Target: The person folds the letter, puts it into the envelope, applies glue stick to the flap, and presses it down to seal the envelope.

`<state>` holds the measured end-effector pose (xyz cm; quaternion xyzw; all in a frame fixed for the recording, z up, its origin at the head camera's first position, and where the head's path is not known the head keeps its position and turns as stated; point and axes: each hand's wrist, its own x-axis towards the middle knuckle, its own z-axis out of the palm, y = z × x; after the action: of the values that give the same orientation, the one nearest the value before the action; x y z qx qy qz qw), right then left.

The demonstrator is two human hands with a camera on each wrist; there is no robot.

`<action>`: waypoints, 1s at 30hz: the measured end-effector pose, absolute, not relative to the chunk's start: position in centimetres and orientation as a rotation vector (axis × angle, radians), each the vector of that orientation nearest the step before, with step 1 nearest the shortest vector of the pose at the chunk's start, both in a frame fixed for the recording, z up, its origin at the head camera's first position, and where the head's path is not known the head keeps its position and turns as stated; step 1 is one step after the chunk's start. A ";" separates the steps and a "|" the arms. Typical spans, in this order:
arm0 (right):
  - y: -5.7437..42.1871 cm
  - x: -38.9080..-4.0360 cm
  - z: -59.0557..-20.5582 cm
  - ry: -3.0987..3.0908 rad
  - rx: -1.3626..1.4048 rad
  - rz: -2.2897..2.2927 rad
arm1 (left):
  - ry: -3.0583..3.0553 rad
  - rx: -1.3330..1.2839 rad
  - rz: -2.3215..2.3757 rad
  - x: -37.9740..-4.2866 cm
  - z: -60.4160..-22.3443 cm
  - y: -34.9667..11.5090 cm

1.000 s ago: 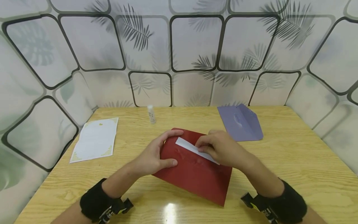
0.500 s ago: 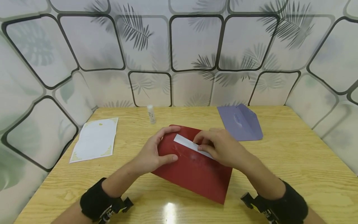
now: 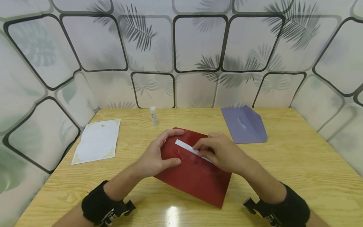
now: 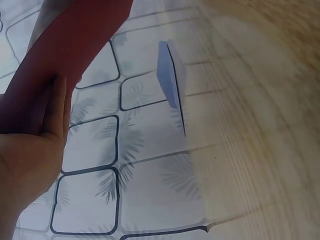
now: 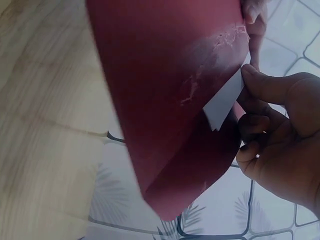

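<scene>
A red envelope [image 3: 195,179] is held tilted above the table by my left hand [image 3: 156,157], thumb on its near face and fingers round the far side. In the left wrist view the red envelope [image 4: 75,55] lies between thumb and fingers. A white folded paper [image 3: 184,145] shows as a narrow strip at the envelope's opening. My right hand [image 3: 227,154] pinches this strip between thumb and fingers. The right wrist view shows the white paper [image 5: 224,102] partly inside the envelope, its rest hidden. Whitish smears mark the red face nearby.
A purple envelope [image 3: 244,126] with its flap raised lies at the back right of the wooden table [image 3: 297,164]. A white glue stick [image 3: 154,115] stands at the back. On the left lies a white sheet [image 3: 97,142] with gold corner ornaments. A patterned curtain [image 3: 198,47] surrounds the table.
The white strip shows narrower and shorter above the envelope's opening. My right hand has shifted slightly left along it. The left hand keeps its hold, with the envelope moving only a little.
</scene>
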<state>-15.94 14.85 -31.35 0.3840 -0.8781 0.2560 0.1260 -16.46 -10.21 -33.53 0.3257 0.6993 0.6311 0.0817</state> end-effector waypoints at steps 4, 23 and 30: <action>15.4 -15.9 -30.9 -2.553 1.143 0.764 | 2.053 0.969 1.932 -16.5 -33.3 -10.2; 16.0 -15.9 -30.4 -2.354 1.202 0.442 | 1.976 0.881 2.067 -17.2 -33.1 -10.7; 16.6 -16.4 -30.3 -2.323 1.190 0.537 | 1.971 0.842 2.088 -17.5 -33.3 -10.9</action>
<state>-16.36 16.55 -30.34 0.4339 -0.8471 0.1957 0.2364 -17.53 -10.91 -33.30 0.2806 0.6568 0.6959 0.0746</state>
